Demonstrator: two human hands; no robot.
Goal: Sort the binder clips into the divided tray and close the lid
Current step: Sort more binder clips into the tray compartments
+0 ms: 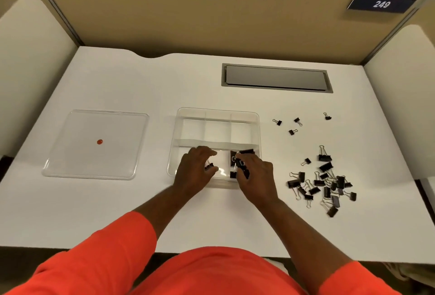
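Observation:
A clear divided tray (pixel 217 113) sits mid-table. Both hands hover over its near row. My left hand (pixel 196 168) is curled over the near-left compartment with a small black binder clip (pixel 209 166) at its fingertips. Over the near-right compartment, my right hand (pixel 255 172) pinches black binder clips (pixel 241 165); a few more clips (pixel 246 151) lie in that compartment. A heap of black binder clips (pixel 323 184) of mixed sizes lies to the right of the tray. Several small clips (pixel 293 131) are scattered farther back. The clear lid (pixel 94 130), with a red knob (pixel 99 142), lies flat to the left.
A grey recessed cable hatch (pixel 276 78) is set into the white desk behind the tray. Beige partition walls enclose the desk on three sides, with a sign reading 249 (pixel 381 4) at the upper right. Orange sleeves cover my arms.

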